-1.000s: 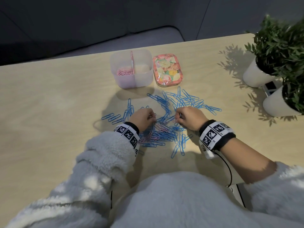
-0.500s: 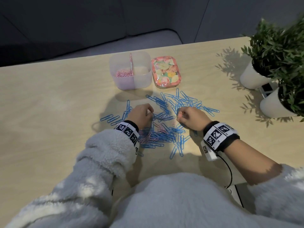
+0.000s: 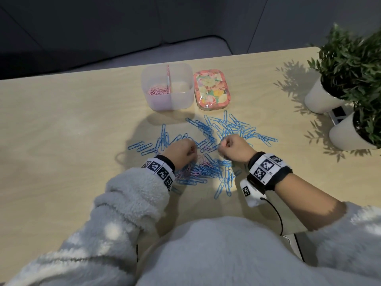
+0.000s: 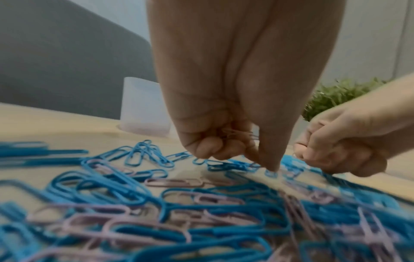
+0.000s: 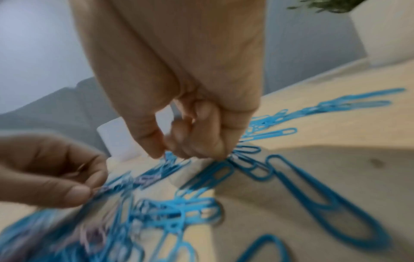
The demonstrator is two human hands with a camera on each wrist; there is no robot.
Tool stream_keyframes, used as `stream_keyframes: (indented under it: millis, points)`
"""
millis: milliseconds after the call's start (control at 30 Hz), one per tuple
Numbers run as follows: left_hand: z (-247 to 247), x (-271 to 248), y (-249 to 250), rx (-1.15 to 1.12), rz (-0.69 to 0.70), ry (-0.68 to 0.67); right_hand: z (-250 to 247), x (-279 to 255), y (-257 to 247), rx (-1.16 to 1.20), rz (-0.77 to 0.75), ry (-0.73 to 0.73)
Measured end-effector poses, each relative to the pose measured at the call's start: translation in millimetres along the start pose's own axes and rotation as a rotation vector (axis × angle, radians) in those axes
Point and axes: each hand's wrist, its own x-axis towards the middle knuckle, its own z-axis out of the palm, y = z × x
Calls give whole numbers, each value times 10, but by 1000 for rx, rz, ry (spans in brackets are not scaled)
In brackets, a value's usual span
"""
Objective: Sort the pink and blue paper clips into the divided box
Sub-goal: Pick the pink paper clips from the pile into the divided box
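A mixed pile of blue paper clips and pink paper clips lies spread on the wooden table. The clear divided box stands behind it, with pink clips in its left compartment. My left hand hovers over the pile's left side, its fingers curled round several pink clips and one fingertip touching the table. Just to its right, my right hand is curled, thumb and forefinger pinching a clip in the pile; its colour is blurred.
A floral lid lies right of the box. Two white pots with green plants stand at the table's right edge. A cable runs from my right wrist toward my body. Bare table stretches to the left.
Both hands stay low over the middle of the pile, shifting only slightly. The right hand has edged a little toward the left one.
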Motion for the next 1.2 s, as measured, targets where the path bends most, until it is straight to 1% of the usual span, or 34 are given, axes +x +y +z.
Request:
stream_keyframes:
  millis: [33, 133, 167, 200, 233, 300, 333, 433, 500, 533, 600, 700, 767, 800, 867, 900, 933, 967, 1067, 1100, 1200]
  points:
    - [-22, -18, -8, -90, -39, 19, -40, -8, -10, 132, 1, -7]
    - [-98, -71, -63, -445, -158, 72, -110, -4, -65, 609, 115, -90]
    - [-126, -90, -81, -538, -183, 84, -112, 4, -94, 706, 140, -112]
    - [-148, -109, -103, -618, -203, 82, -99, 19, -126, 742, 149, -123]
    - [-170, -131, -111, -687, -215, 68, -81, 34, -158, 738, 142, -119]
    - [-189, -169, -144, -804, -228, 56, -22, 60, -219, 655, 93, -98]
    - [-194, -180, -170, -848, -240, 57, 17, 80, -239, 556, 52, -85]
    - [-205, -215, -246, -923, -307, 78, 143, 129, -264, 93, -109, 17]
    - [-208, -249, -274, -893, -323, 92, 204, 144, -267, -123, -147, 46]
    - [-207, -267, -284, -861, -313, 92, 224, 150, -268, -185, -152, 36]
    - [-197, -301, -305, -812, -293, 96, 234, 165, -263, -220, -150, 14]
    - [-178, -308, -358, -675, -254, 135, 200, 161, -257, -155, -174, 49]
    - [-162, -284, -386, -563, -210, 152, 158, 134, -261, -65, -210, 103]
    - [-144, -272, -399, -508, -191, 150, 140, 123, -256, 5, -203, 112]
    - [-116, -252, -399, -392, -165, 133, 122, 78, -253, 208, -127, 56]
    - [-107, -248, -394, -330, -155, 119, 132, 46, -256, 266, -86, 18]
    - [-101, -243, -385, -266, -148, 101, 145, 20, -264, 266, -62, -2]
    - [-98, -235, -375, -199, -139, 85, 166, 3, -275, 197, -57, -9]
    - [-88, -210, -342, -10, -101, 66, 257, -45, -297, -218, -92, -4]
    - [-82, -201, -325, 43, -83, 68, 294, -63, -303, -312, -85, 9]
    - [-53, -188, -279, 115, -48, 58, 379, -81, -324, -408, -57, 47]
